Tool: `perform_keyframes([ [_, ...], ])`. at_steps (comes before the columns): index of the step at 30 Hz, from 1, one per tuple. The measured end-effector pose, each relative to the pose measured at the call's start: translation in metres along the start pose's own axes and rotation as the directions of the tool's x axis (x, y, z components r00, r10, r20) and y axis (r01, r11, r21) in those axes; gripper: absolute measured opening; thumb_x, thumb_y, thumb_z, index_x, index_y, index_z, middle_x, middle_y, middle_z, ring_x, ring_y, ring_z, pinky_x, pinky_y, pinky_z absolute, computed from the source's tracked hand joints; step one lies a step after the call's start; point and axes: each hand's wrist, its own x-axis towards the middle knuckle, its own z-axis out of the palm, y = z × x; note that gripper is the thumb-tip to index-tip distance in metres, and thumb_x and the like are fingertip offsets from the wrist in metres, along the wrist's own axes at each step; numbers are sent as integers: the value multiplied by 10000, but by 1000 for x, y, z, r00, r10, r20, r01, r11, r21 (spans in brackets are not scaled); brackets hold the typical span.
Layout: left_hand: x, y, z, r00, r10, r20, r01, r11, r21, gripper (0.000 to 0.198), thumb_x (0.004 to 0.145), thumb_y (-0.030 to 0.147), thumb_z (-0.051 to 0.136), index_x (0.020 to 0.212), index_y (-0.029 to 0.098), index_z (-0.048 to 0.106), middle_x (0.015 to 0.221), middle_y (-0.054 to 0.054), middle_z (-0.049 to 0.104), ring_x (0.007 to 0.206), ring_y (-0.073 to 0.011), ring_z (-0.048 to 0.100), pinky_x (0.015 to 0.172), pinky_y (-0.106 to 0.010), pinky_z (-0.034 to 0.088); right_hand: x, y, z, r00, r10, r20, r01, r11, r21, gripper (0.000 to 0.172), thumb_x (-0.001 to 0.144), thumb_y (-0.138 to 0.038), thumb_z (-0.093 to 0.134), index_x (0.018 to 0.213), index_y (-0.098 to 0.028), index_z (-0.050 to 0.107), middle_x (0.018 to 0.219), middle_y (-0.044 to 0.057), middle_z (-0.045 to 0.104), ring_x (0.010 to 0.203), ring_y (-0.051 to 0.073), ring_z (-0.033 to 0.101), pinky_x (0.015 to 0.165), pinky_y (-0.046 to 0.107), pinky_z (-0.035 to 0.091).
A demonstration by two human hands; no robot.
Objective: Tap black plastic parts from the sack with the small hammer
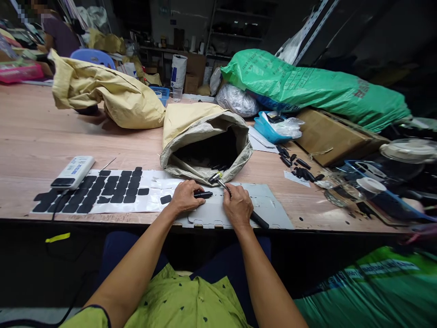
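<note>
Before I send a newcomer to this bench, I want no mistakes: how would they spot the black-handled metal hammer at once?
Find the large open beige sack on the pale wooden table. Just in front of its mouth, the bare right hand grips the black-handled metal hammer, its head toward the sack. Unlike the slim black piece in the bare left hand, it has a shiny silver head.

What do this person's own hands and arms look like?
The left hand and right hand are bare: no gloves or watches show. Both forearms are uncovered. The yellow-green shirt carries small dark marks, and its left sleeve has a dark edge.
</note>
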Motion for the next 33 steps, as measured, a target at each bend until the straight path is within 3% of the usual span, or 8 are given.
perform_keyframes([
  [12, -1, 2, -2, 1000, 3, 16, -3, 1000, 7, 221, 708, 337, 743, 901, 230, 752, 818, -13, 619, 837, -207, 552, 763, -329, 427, -1, 0, 2, 1000, -11, -13, 11, 1000, -8, 259, 880, -206, 553, 1104, -210, 684, 931, 53, 643, 842, 196, 488, 735, 301, 311],
  [20, 2, -6, 1, 994, 101, 41, -100, 995, -27, 138, 821, 333, 666, 867, 213, 717, 853, -6, 641, 832, -180, 538, 796, -319, 398, 0, 0, 2, 1000, -14, -9, 14, 1000, -3, 267, 870, -194, 555, 1104, -204, 681, 934, 58, 640, 847, 198, 488, 735, 305, 316],
  [23, -4, 3, -7, 991, 118, 69, -110, 988, -107, 207, 897, 329, 557, 816, 184, 681, 819, -13, 613, 812, -171, 526, 798, -312, 393, 0, 0, 2, 1000, -10, -8, 10, 1000, -3, 267, 866, -190, 554, 1101, -203, 682, 935, 59, 641, 846, 199, 490, 732, 304, 314],
  [25, -19, 17, -15, 984, 142, 109, -111, 961, -252, 270, 937, 334, 482, 803, 169, 648, 805, -11, 591, 786, -157, 519, 763, -287, 396, 0, 0, 2, 1000, -16, -10, 16, 1000, -3, 271, 863, -186, 551, 1099, -205, 683, 932, 58, 644, 844, 199, 492, 732, 303, 312],
  [27, -41, 34, -21, 959, 190, 209, -83, 897, -434, 309, 963, 362, 436, 817, 164, 623, 792, -2, 582, 754, -138, 519, 711, -253, 399, 1, 0, 2, 1000, -22, -17, 22, 1000, -6, 276, 860, -185, 550, 1100, -206, 683, 928, 57, 646, 843, 200, 493, 732, 304, 311],
  [29, -67, 46, -22, 885, 256, 388, 1, 834, -552, 330, 967, 404, 429, 839, 166, 618, 753, 10, 587, 708, -123, 526, 660, -226, 400, 1, 0, 3, 999, -26, -23, 26, 1000, -12, 276, 859, -189, 550, 1099, -206, 684, 929, 58, 646, 843, 202, 494, 734, 306, 311],
  [31, -90, 49, -14, 775, 287, 563, 76, 842, -534, 321, 948, 427, 461, 865, 173, 641, 705, 17, 598, 658, -120, 534, 614, -215, 396, 1, 0, 3, 999, -24, -24, 24, 1000, -20, 273, 859, -193, 549, 1095, -206, 686, 926, 58, 646, 842, 203, 495, 734, 308, 313],
  [33, -106, 41, 3, 717, 212, 664, 91, 916, -391, 283, 910, 418, 511, 898, 189, 676, 698, 11, 626, 651, -136, 561, 605, -225, 401, 1, 0, 3, 1000, -22, -20, 22, 999, -24, 269, 859, -193, 549, 1090, -205, 687, 924, 58, 646, 841, 203, 495, 732, 309, 314],
])
